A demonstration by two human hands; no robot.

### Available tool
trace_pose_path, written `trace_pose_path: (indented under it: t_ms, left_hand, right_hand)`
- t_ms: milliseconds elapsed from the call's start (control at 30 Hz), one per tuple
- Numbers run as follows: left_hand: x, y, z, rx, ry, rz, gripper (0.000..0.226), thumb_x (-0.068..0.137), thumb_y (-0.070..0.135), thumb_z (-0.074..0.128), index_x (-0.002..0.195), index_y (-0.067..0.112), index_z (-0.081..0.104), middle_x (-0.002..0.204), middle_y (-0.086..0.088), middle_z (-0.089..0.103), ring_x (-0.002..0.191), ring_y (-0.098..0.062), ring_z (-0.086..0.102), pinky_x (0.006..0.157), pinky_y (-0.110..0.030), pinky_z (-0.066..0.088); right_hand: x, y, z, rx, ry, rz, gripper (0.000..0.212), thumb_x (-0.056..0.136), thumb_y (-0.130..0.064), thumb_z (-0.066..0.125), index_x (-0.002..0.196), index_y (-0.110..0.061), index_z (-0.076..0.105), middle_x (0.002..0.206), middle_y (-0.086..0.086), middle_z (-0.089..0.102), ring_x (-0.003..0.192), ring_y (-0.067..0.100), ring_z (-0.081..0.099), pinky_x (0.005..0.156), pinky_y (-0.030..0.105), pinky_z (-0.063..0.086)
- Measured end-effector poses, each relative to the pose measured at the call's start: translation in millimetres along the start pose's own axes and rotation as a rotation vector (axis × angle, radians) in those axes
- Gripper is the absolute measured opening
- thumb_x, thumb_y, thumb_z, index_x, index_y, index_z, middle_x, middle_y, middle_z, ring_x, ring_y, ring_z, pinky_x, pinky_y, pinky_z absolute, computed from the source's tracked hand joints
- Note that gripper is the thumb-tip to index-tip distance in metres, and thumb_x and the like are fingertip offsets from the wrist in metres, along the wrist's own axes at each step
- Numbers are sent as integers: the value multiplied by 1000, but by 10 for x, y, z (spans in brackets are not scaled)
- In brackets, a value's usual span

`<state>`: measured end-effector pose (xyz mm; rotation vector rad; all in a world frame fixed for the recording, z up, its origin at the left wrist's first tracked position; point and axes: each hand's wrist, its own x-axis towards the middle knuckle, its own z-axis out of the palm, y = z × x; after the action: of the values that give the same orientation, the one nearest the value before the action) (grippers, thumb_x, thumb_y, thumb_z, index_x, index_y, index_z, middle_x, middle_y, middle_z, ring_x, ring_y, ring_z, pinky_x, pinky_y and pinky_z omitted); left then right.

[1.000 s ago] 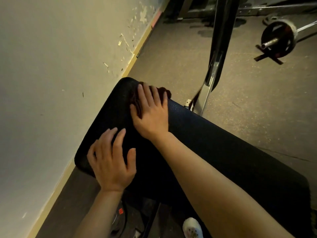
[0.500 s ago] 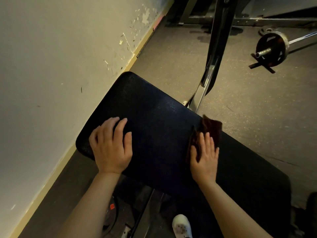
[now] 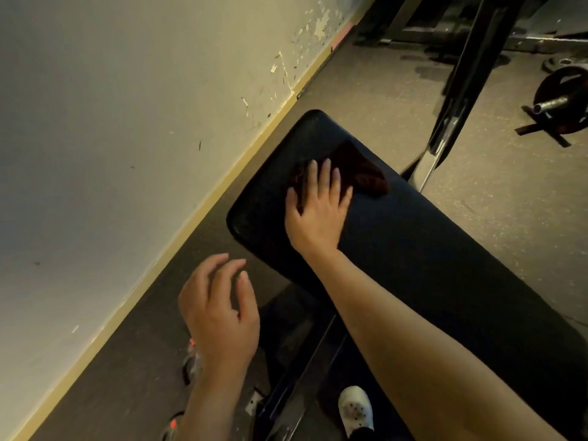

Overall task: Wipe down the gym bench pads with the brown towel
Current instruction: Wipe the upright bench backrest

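On one bench pad (image 3: 429, 249): one brown towel (image 3: 366, 173) (under flat right hand (image 3: 318, 211)), left hand (image 3: 219, 316) loose, empty.

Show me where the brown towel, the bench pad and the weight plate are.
brown towel (image 3: 366, 173), head view, on the bare fold beyond the fingertips.
bench pad (image 3: 429, 249), head view, on the bare black top surface.
weight plate (image 3: 569, 87), head view, on its dark face above the bar.

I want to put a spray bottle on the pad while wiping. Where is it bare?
The bench pad is bare right of the right hand, beyond the forearm. Its wall end is crowded: that hand presses the brown towel there. The left hand hovers off the pad.
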<state>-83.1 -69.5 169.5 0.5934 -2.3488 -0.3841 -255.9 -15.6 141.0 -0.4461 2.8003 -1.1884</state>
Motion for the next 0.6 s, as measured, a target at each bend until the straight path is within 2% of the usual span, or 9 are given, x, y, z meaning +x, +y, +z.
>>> trace_pose_path:
  t_ms: [67,167,300,400,500,600]
  left_hand:
    - [20,-28,-84,-16,22,-27,27,96,22,51,108,7,70,118,1,53,110,-11,48,87,-50,48]
    - [-33,-92,-158,-42,10,-48,31,97,24,47,109,7,70,118,4,51,112,-5,44,91,-52,48]
    - [-150,-56,-80,-31,-49,-73,32,97,26,46,108,9,71,118,-2,56,110,-13,51,88,-54,51]
    - [-147,32,-45,-13,-104,-7,33,96,27,45,107,10,71,116,-4,59,108,-12,51,90,-47,49]
    - [-166,-10,-26,8,-168,6,35,96,29,43,108,11,71,116,0,57,108,-7,48,90,-39,44]
    - [-249,-34,-1,-8,-236,-51,34,96,32,43,110,15,69,117,12,49,99,5,43,82,-27,44]
  right_hand:
    - [45,-311,104,-42,-25,-141,69,98,-53,14,159,-21,4,166,3,-6,152,20,-13,121,47,-12]
    - [-100,-404,179,-93,-42,-236,67,100,-52,17,159,-22,10,166,4,1,152,21,-8,121,48,-10]
    - [-389,-190,210,-148,-79,-441,63,100,-52,26,157,-28,17,166,2,10,153,22,0,122,48,-7]
    - [-538,150,172,-237,-115,-561,65,99,-53,32,157,-29,18,165,1,15,152,22,8,122,50,2]
    - [-694,599,30,-254,-167,-527,62,101,-56,25,157,-32,14,165,-3,10,153,17,3,123,46,1]
    - [-943,1090,-145,-216,-212,-308,63,98,-63,12,155,-39,3,164,-10,-6,150,7,-16,121,37,-14]
